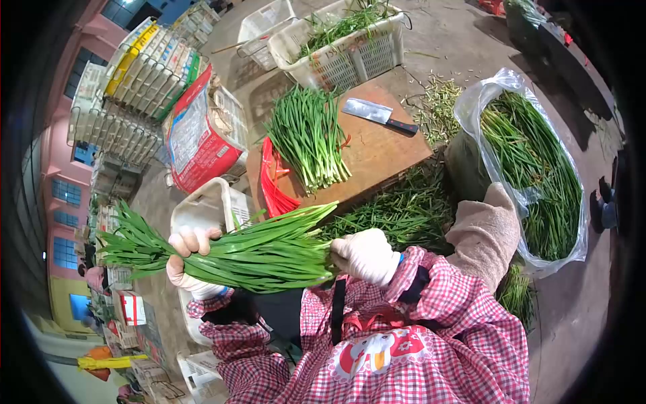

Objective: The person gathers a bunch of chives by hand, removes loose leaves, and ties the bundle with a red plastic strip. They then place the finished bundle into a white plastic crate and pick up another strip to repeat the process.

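Note:
My left hand [192, 256], in a pale glove, is wrapped round the leafy part of a bunch of garlic chives [269, 252] held level before my apron. At the bunch's right end, my gloved right hand [367, 256] is closed against the stems; its fingertips are partly hidden. Another bunch of garlic chives [308, 138] lies on a wooden board [377, 158] just beyond. Red strips [272, 182] hang over the board's left edge. A cleaver [378, 114] with a black handle rests flat on the board's far right.
Loose green leaves [404, 209] lie below the board. To the right stands a plastic-lined bag [471, 101] full of greens. A white crate [336, 57] with greens is at the back; a white basket [202, 202] stands left. Stacked crates [145, 67] and a red sack [202, 135] stand further left.

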The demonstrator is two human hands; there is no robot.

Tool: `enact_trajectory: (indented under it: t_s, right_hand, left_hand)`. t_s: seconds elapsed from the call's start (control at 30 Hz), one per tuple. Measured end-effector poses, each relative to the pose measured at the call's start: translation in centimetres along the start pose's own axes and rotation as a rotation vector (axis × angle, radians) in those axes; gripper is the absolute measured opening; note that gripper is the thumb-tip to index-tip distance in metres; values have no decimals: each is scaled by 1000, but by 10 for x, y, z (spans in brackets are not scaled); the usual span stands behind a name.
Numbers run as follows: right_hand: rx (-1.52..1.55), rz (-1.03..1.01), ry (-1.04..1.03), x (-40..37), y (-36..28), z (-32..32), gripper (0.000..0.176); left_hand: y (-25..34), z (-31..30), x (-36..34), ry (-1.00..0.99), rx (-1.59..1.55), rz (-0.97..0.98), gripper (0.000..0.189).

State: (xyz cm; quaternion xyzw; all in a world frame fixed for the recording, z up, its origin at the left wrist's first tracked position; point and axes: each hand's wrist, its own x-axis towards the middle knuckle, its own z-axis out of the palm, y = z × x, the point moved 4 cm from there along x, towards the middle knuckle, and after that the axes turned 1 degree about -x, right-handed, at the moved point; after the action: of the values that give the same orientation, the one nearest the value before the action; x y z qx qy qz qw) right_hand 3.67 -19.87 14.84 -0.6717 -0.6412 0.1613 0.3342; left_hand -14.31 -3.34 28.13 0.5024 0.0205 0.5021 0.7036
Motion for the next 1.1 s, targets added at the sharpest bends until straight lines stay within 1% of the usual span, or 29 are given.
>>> enact_trajectory:
  t_s: [0.03, 0.07, 0.1, 0.13, 0.17, 0.2, 0.23, 0.3, 0.37, 0.43, 0.47, 0.5, 0.53, 0.57, 0.63, 0.67, 0.7, 0.77, 0.8, 0.83, 0.9, 0.93, 0.97, 1.03, 1.07, 1.1]
  right_hand:
    - [193, 11, 16, -2, 2, -2, 12]
    - [804, 130, -109, -8, 10, 7, 15]
    - [1271, 231, -410, -14, 15, 15, 18]
    - [1400, 203, -496, -22, 18, 9, 20]
    - [1528, 173, -583, -30, 18, 2, 22]
    - [1615, 96, -641, -38, 21, 2, 22]
    - [1682, 101, -685, -45, 23, -1, 25]
    - [1688, 113, -741, -55, 21, -13, 26]
    - [1536, 65, -860, -63, 31, -14, 23]
    - [1397, 150, -899, -73, 47, -18, 26]
    - [1196, 282, -961, -80, 60, -20, 33]
    - [1196, 278, -963, -89, 73, -18, 33]
    - [805, 252, -889, -97, 97, -8, 31]
    - [420, 221, -795, -95, 109, -7, 31]
    - [-430, 270, -909, -98, 126, -2, 32]
    - [-456, 353, -914, -88, 126, 0, 46]
    - [-214, 446, -803, -77, 109, -9, 60]
    - [241, 137, -282, -62, 83, -13, 63]
    - [358, 60, -170, -52, 71, -11, 68]
    - [472, -18, -54, -39, 58, -10, 73]
    - [808, 160, -103, -21, 40, 6, 73]
    - [919, 249, -90, -15, 30, 9, 76]
    - [1260, 164, 72, -11, 33, 41, 68]
    - [1543, 395, 83, -4, 17, 37, 57]
    - [1595, 407, 207, -4, 15, 42, 46]
    - [1502, 502, 195, -6, 14, 42, 41]
  left_hand:
    - [1, -1, -1, 0, 0, -1, 27]
    - [3, -5, -1, 21, -54, -8, 26]
    - [7, -10, -1, 41, -108, -16, 26]
    - [10, -20, 0, -2, -131, -13, 27]
    - [12, -28, 0, -3, -129, -15, 27]
    - [14, -34, 1, -15, -195, -28, 28]
    - [16, -42, 1, -28, -262, -40, 28]
    - [18, -56, 2, -55, -269, -73, 29]
    - [20, -70, -1, 80, -276, -4, 20]
    - [26, -95, -3, 98, -300, -8, 20]
    - [30, -112, -4, 99, -347, -26, 20]
    - [33, -114, -3, 100, -393, -43, 21]
    - [37, -119, -7, 205, -228, 23, 25]
    - [38, -121, -6, 202, -224, 24, 25]
    - [42, -129, -9, 236, -162, 46, 30]
    - [48, -149, -14, 348, -215, -5, 24]
    - [47, -143, -13, 346, -218, -4, 24]
    - [45, -129, -13, 269, -215, -51, 25]
    - [46, -143, -14, 381, -193, -17, 24]
    - [46, -150, -18, 380, -194, -15, 24]
    - [40, -133, -17, 258, -232, -23, 23]
    - [40, -141, -18, 299, -222, 13, 23]
    - [41, -147, -20, 340, -211, 49, 23]
    - [33, -103, -17, 9, -547, -87, 24]
    - [41, -114, -22, 256, -373, -36, 26]
    - [41, -114, -21, 255, -373, -34, 26]
